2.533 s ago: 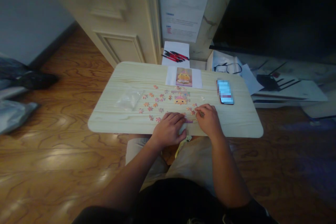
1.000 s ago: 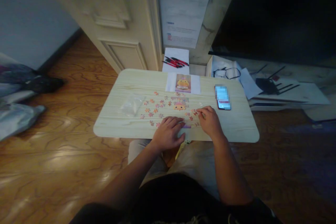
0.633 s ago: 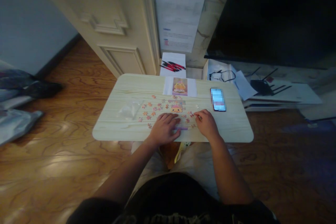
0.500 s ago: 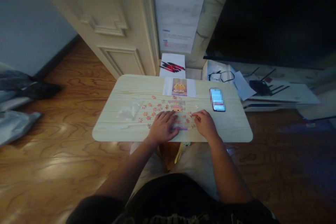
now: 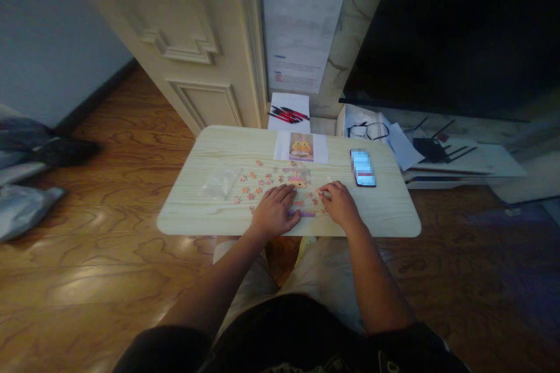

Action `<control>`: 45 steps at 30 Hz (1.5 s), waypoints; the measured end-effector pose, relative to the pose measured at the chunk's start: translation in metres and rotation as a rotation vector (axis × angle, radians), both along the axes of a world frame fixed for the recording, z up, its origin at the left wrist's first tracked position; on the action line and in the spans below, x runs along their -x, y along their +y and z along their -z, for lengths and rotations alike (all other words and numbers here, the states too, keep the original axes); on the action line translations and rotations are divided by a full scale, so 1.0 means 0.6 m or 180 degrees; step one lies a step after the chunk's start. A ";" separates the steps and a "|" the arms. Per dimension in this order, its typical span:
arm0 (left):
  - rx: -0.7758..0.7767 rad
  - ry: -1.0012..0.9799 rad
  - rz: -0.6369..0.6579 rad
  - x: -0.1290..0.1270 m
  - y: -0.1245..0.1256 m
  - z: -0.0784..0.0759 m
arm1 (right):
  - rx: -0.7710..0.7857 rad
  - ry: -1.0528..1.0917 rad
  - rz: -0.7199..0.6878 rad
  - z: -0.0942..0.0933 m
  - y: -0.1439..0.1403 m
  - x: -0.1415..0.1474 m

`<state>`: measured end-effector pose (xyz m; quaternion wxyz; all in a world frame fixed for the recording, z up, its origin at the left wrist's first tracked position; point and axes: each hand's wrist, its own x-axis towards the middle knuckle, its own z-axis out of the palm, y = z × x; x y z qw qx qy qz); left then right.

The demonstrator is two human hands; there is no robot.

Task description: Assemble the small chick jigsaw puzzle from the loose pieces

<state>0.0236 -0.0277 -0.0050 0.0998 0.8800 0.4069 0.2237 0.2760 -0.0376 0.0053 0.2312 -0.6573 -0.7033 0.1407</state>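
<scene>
Against the frame from half a second back, our left hand (image 5: pixel 275 214) has slid a touch toward 12 o'clock, so its fingertips now reach the assembled puzzle section (image 5: pixel 298 179) with the yellow figure. Our right hand (image 5: pixel 339 204) sits about where it was, at 3 o'clock of the left one. The counter (image 5: pixel 394 210) and everything on it lie as before.

The left grip lies flat and released, palm down over loose puzzle pieces (image 5: pixel 254 185) and a purple strip (image 5: pixel 306 213) of joined pieces that peeks out at its 3 o'clock side. The right grip is curled, fingertips pinched together at a small piece near 11 o'clock of the hand; we cannot tell whether it truly holds it.

The loose pieces are scattered at 10 o'clock of the left hand. A clear plastic bag (image 5: pixel 220 183) lies flat at 9 o'clock of them; whether anything is inside is unclear. A reference picture (image 5: pixel 301 146) sits at 12 o'clock, a phone (image 5: pixel 363 167) at 2 o'clock.
</scene>
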 end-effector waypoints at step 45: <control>0.0034 0.0144 0.0014 -0.003 0.002 0.000 | 0.0858 0.0303 0.0099 -0.031 0.020 -0.020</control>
